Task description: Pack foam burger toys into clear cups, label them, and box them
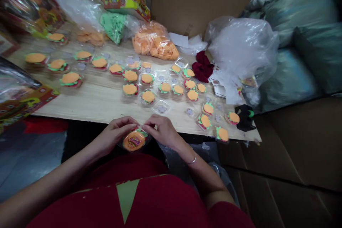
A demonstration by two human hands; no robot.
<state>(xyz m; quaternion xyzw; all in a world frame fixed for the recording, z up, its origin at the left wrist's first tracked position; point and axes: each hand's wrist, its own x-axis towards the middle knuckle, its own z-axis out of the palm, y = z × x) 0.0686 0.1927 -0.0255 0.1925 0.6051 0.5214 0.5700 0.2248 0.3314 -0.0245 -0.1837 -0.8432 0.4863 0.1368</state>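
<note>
In front of my body, at the near edge of the table, I hold a clear plastic box with a toy burger [134,141] inside. Its orange bun top carries a printed burger label, and some green shows at the far side. My left hand [115,134] grips the box's left and far edge, fingers closed. My right hand [163,131] pinches the far right edge, thumb close to the left thumb. Just beyond my hands lie an open clear box [161,107] and several boxed toy burgers [148,96].
More toy burgers stand across the wooden table [98,108]. Along the back are a bag of orange pieces [155,42], a bag of green pieces [113,25] and a dark red cloth [202,67]. A large clear bag [242,50] and cardboard boxes [301,142] are on the right.
</note>
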